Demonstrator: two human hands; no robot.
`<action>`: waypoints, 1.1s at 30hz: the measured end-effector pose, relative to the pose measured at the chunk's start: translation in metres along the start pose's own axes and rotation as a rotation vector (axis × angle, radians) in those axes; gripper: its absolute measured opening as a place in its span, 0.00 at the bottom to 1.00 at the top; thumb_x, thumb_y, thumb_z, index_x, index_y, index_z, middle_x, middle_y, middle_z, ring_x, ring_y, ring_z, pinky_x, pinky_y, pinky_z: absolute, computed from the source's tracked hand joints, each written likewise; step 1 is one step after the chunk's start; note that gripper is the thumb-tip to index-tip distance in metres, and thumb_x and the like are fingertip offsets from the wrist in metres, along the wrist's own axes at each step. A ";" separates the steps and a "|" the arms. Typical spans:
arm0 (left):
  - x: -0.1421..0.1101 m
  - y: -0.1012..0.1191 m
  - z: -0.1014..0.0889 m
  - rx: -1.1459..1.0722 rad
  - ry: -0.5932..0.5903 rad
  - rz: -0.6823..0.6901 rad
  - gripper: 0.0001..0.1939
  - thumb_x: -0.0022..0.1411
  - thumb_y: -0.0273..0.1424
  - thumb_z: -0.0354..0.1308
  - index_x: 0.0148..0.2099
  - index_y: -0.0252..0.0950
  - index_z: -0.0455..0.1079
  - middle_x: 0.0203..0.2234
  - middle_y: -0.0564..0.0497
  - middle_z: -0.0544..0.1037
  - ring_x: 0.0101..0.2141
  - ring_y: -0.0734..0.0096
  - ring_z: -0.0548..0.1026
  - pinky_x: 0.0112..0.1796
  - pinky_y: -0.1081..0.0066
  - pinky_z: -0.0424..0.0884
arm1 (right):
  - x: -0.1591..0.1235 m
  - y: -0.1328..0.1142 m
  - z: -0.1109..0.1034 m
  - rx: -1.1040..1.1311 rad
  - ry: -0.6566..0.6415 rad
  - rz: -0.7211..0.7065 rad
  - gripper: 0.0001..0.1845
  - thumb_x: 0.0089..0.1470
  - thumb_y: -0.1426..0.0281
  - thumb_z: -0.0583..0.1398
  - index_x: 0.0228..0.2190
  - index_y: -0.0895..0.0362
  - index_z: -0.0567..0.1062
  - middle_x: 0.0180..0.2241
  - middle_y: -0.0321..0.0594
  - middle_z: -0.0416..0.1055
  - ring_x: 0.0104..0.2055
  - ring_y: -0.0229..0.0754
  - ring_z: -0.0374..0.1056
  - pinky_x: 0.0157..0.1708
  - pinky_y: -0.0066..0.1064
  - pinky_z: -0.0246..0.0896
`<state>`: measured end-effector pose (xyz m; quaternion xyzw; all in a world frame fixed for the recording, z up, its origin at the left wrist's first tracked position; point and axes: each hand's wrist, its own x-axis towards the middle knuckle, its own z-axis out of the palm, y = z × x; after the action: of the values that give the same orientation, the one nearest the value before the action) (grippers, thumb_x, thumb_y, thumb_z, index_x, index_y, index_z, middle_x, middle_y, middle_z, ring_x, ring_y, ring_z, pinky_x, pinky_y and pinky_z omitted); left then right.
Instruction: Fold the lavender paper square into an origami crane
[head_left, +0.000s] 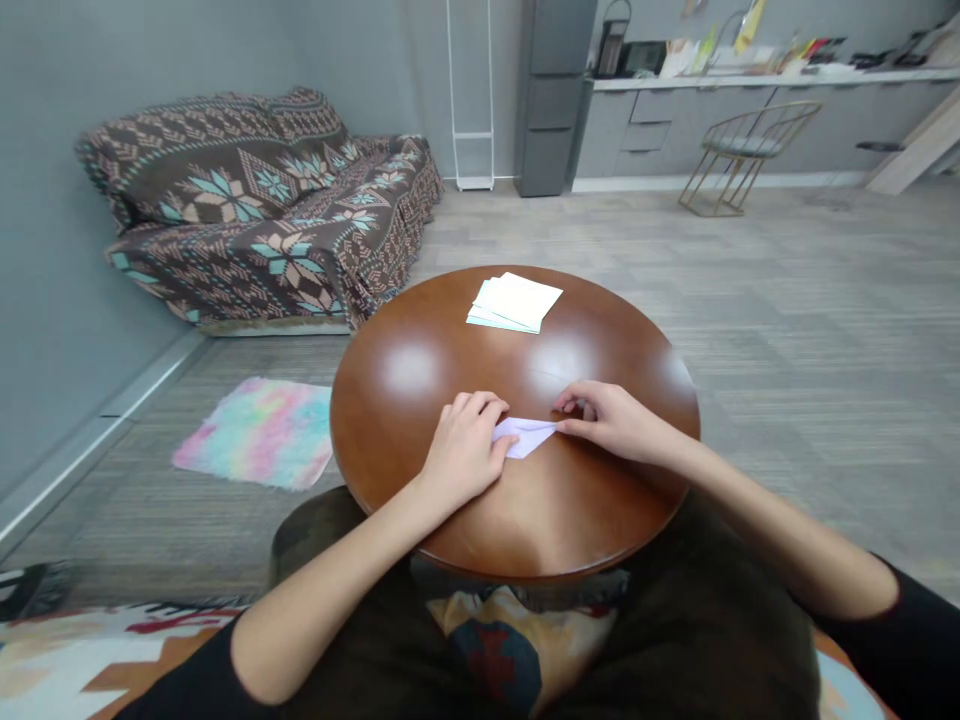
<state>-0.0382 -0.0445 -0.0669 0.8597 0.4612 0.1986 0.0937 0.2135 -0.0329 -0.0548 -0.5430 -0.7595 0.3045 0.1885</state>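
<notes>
A small sheet of lilac paper, folded to a point on its right side, lies on the round brown table. My left hand grips its left end, with the thumb resting on top of the paper and the other fingers curled behind it. At the pointed right tip, my right hand pinches the paper between thumb and finger. Part of the paper's left side is hidden under my left hand.
Toward the table's far edge lies a loose stack of pale paper sheets. A patterned covered sofa and a fluffy pastel rug are to the left. A wire-frame chair stands by the kitchen counter.
</notes>
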 end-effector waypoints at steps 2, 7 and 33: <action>0.001 0.001 -0.001 -0.010 -0.023 -0.018 0.10 0.65 0.30 0.61 0.48 0.38 0.72 0.48 0.45 0.76 0.49 0.54 0.71 0.47 0.56 0.68 | 0.000 -0.001 0.004 -0.060 0.004 -0.032 0.17 0.56 0.62 0.65 0.44 0.58 0.78 0.41 0.44 0.77 0.35 0.42 0.69 0.37 0.33 0.62; 0.008 0.000 -0.005 -0.100 -0.081 -0.087 0.08 0.61 0.28 0.63 0.43 0.38 0.71 0.45 0.46 0.77 0.48 0.54 0.72 0.48 0.56 0.68 | 0.001 -0.003 0.013 -0.077 0.000 -0.062 0.17 0.54 0.62 0.68 0.43 0.57 0.78 0.42 0.44 0.76 0.37 0.43 0.70 0.39 0.33 0.62; 0.023 0.010 0.001 -1.338 -0.263 -0.412 0.21 0.56 0.45 0.69 0.40 0.32 0.75 0.31 0.49 0.77 0.30 0.72 0.73 0.33 0.72 0.66 | 0.014 -0.019 0.027 0.942 0.243 0.080 0.16 0.45 0.61 0.72 0.30 0.57 0.76 0.24 0.34 0.73 0.23 0.34 0.62 0.24 0.28 0.55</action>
<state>-0.0188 -0.0308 -0.0583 0.5299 0.3783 0.3121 0.6919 0.1786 -0.0307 -0.0627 -0.4593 -0.4902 0.5564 0.4891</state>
